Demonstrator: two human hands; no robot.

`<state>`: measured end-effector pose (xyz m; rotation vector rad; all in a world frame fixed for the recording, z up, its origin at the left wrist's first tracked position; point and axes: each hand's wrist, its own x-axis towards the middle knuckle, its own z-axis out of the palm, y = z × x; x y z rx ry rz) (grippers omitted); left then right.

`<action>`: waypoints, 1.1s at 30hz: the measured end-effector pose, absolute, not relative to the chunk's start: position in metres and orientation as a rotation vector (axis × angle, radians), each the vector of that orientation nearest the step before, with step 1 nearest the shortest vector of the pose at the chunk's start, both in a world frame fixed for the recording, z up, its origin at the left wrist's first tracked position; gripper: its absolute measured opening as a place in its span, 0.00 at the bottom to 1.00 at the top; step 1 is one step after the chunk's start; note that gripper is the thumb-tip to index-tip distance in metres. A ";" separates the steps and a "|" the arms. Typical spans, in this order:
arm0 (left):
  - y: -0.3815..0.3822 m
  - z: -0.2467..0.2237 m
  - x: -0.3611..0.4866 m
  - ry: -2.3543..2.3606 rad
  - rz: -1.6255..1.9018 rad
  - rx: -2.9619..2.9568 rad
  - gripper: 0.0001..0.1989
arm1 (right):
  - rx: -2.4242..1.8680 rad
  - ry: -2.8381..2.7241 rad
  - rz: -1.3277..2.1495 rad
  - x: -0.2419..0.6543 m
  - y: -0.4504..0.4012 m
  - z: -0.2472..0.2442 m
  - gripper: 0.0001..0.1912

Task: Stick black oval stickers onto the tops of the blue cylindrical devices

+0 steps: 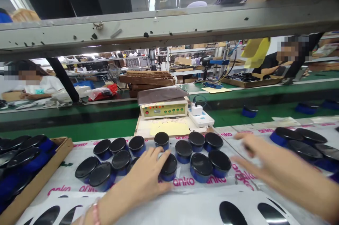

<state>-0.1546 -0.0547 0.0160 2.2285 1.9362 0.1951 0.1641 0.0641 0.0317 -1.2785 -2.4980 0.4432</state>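
Observation:
In the middle of the bench, my left hand is around the near-left side of a round blue part with a glossy black top. Its thumb is at the near side and its fingers reach over the far edge. More of these round parts stand upright in loose groups on both sides of that hand. To the right, my right hand is raised over the bench, blurred, with fingers apart and nothing visible in them. White sheets with black oval pieces lie in front of me.
A cardboard tray at left holds several round parts; others cluster at right. Behind stand a control box, a white power strip and a green belt carrying parts. A shelf beam crosses overhead. Two people sit beyond.

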 end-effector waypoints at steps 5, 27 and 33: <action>-0.041 0.008 -0.119 1.746 0.208 2.254 0.33 | -1.105 -2.728 0.724 0.119 0.043 -0.001 0.16; 0.057 -0.008 -0.164 1.987 0.505 1.906 0.17 | -1.054 -2.464 0.596 0.144 0.063 -0.029 0.10; 0.069 -0.008 -0.144 1.848 0.584 1.890 0.21 | -1.103 -2.354 0.830 0.156 0.081 -0.038 0.09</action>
